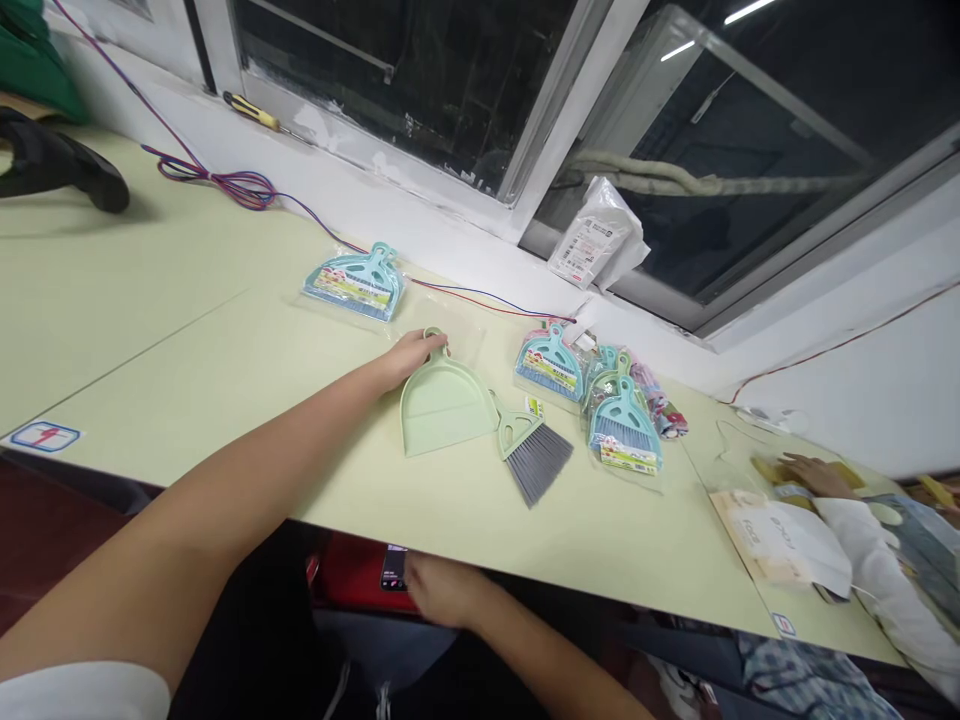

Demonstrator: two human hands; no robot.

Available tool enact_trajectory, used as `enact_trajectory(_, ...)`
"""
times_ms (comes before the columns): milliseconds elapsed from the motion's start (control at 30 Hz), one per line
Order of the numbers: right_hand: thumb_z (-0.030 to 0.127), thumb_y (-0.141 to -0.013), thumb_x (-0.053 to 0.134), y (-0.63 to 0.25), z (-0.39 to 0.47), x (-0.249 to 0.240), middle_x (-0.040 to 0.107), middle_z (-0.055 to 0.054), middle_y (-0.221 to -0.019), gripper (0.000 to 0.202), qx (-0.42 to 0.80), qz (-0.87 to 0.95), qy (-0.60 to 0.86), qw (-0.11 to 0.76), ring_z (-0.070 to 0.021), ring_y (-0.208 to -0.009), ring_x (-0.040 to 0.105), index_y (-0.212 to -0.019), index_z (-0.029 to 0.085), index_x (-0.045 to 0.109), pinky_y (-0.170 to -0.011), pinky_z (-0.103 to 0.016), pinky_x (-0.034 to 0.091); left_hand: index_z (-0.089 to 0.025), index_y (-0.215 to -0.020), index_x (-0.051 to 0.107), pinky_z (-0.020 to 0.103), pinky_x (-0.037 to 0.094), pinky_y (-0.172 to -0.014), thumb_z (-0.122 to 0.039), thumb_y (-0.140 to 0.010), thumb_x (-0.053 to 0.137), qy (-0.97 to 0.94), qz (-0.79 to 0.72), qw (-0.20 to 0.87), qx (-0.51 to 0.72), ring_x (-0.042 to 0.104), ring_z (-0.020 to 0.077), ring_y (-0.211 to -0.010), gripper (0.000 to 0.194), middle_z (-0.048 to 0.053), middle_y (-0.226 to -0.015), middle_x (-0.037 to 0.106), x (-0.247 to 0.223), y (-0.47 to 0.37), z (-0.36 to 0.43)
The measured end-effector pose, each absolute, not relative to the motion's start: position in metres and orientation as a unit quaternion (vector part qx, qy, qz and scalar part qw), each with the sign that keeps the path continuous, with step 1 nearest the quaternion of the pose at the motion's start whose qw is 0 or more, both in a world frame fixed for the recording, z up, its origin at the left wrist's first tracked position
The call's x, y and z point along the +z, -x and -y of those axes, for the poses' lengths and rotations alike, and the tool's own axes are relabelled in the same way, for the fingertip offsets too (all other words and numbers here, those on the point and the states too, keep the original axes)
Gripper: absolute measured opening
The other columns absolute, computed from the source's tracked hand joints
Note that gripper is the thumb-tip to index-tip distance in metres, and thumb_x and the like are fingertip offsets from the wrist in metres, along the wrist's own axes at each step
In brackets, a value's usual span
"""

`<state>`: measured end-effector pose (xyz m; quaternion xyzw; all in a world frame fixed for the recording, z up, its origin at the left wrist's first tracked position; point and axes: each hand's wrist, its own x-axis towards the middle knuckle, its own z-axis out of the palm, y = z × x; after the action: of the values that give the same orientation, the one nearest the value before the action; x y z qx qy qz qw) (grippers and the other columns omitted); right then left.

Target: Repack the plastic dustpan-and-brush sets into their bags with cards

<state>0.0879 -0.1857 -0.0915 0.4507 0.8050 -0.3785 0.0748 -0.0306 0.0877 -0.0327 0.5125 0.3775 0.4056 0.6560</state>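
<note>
My left hand [412, 360] is closed on the handle of a pale green dustpan [448, 405], which lies face up on the table. To its right, a small hand brush [537, 458] with a green handle and grey bristles rests with its bristles toward me. A small yellow label [534, 406] lies behind the brush. Below the table edge, my right hand [441, 590] is at the right side of a phone [394, 568] with a lit screen, over a red surface. Its fingers are mostly hidden, so its grip is unclear.
A bagged blue dustpan set [356, 282] lies behind my left hand; several more sets [551, 362] are clustered to the right. Cables [240, 188] and a screwdriver [255, 112] are along the window wall. At far right, another person's hand [821, 475] is near a printed package [780, 540].
</note>
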Motion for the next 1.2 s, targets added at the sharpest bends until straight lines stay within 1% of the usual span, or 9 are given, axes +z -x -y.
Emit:
enact_trajectory(100,0.026,-0.087,0.068,-0.094,0.21,-0.06,0.075,-0.003,-0.092,0.01,-0.423,-0.834,-0.326,0.141,-0.0183,-0.085,0.068,-0.093,0.019,0.071,-0.075,-0.025,0.052,-0.017,-0.085,0.067,0.029,0.049,-0.063,-0.044,-0.085,0.067,-0.529,-0.391,0.635,0.406,0.061,0.0169,-0.064,0.027,0.004,-0.074,0.069,-0.035,0.031,-0.089)
enact_trajectory(167,0.029,-0.09,0.065,-0.111,0.208,-0.016,0.075,-0.002,-0.095,0.014,-0.444,-0.852,-0.265,0.085,-0.0159,-0.086,0.067,-0.098,0.02,0.07,-0.078,-0.023,0.05,-0.017,-0.085,0.068,0.03,0.048,-0.064,-0.048,-0.084,0.068,-0.543,-0.397,0.616,0.41,0.062,0.0178,-0.066,0.031,0.005,-0.077,0.07,-0.038,0.032,-0.091)
enact_trajectory(233,0.025,-0.095,0.056,-0.137,0.185,0.031,0.075,-0.002,-0.099,0.016,-0.392,-0.849,-0.354,-0.016,-0.0152,-0.09,0.067,-0.103,0.022,0.069,-0.083,-0.024,0.049,-0.017,-0.085,0.068,0.03,0.048,-0.064,-0.052,-0.083,0.069,-0.558,-0.395,0.6,0.416,0.063,0.0181,-0.067,0.034,0.005,-0.078,0.07,-0.04,0.033,-0.093)
enact_trajectory(333,0.03,-0.099,0.049,-0.186,0.118,0.066,0.073,-0.003,-0.092,0.02,-0.244,-0.796,-0.533,-0.152,-0.0172,-0.084,0.064,-0.097,0.022,0.067,-0.078,-0.028,0.048,-0.017,-0.084,0.068,0.03,0.046,-0.062,-0.054,-0.082,0.07,-0.579,-0.388,0.584,0.417,0.06,0.0166,-0.064,0.037,0.005,-0.079,0.07,-0.038,0.039,-0.095)
enact_trajectory(467,0.032,-0.1,0.042,-0.231,0.038,0.025,0.071,-0.01,-0.095,0.027,0.046,-0.68,-0.674,-0.284,-0.0231,-0.092,0.062,-0.098,0.018,0.066,-0.09,-0.034,0.044,-0.017,-0.083,0.067,0.029,0.044,-0.058,-0.053,-0.081,0.071,-0.596,-0.385,0.577,0.403,0.058,0.0154,-0.06,0.036,0.006,-0.082,0.072,-0.033,0.048,-0.097)
enact_trajectory(633,0.039,-0.098,0.05,-0.248,0.022,-0.03,0.071,-0.01,-0.096,0.027,0.042,-0.681,-0.702,-0.204,-0.0238,-0.096,0.062,-0.094,0.018,0.067,-0.09,-0.034,0.043,-0.018,-0.088,0.069,0.028,0.041,-0.057,-0.05,-0.082,0.069,-0.622,-0.419,0.524,0.404,0.057,0.0162,-0.061,0.032,0.007,-0.083,0.074,-0.036,0.051,-0.104)
enact_trajectory(833,0.034,-0.097,0.051,-0.255,0.031,-0.017,0.073,-0.004,-0.089,0.021,0.014,-0.664,-0.722,-0.192,-0.0204,-0.085,0.063,-0.091,0.021,0.067,-0.076,-0.03,0.04,-0.024,-0.085,0.072,0.029,0.04,-0.066,-0.044,-0.083,0.069,-0.743,-0.457,0.301,0.386,0.06,0.0209,-0.075,0.02,0.005,-0.094,0.075,-0.037,0.061,-0.106)
enact_trajectory(1033,0.033,-0.095,0.052,-0.263,0.028,-0.017,0.073,-0.003,-0.087,0.022,-0.018,-0.655,-0.723,-0.217,-0.019,-0.08,0.064,-0.091,0.02,0.07,-0.076,-0.029,0.042,-0.023,-0.064,0.065,0.032,0.03,-0.058,-0.05,-0.093,0.055,-0.783,-0.483,0.167,0.353,0.052,0.0209,-0.062,0.04,0.005,-0.064,0.063,-0.027,0.072,-0.103)
enact_trajectory(1200,0.033,-0.094,0.052,-0.256,0.029,-0.017,0.073,-0.003,-0.084,0.022,-0.044,-0.68,-0.702,-0.208,-0.0187,-0.078,0.063,-0.089,0.021,0.07,-0.075,-0.029,0.043,-0.021,-0.061,0.059,0.031,0.029,-0.058,-0.043,-0.092,0.053,-0.695,-0.539,0.171,0.444,0.049,0.0184,-0.061,0.039,0.003,-0.058,0.055,-0.017,0.081,-0.106)
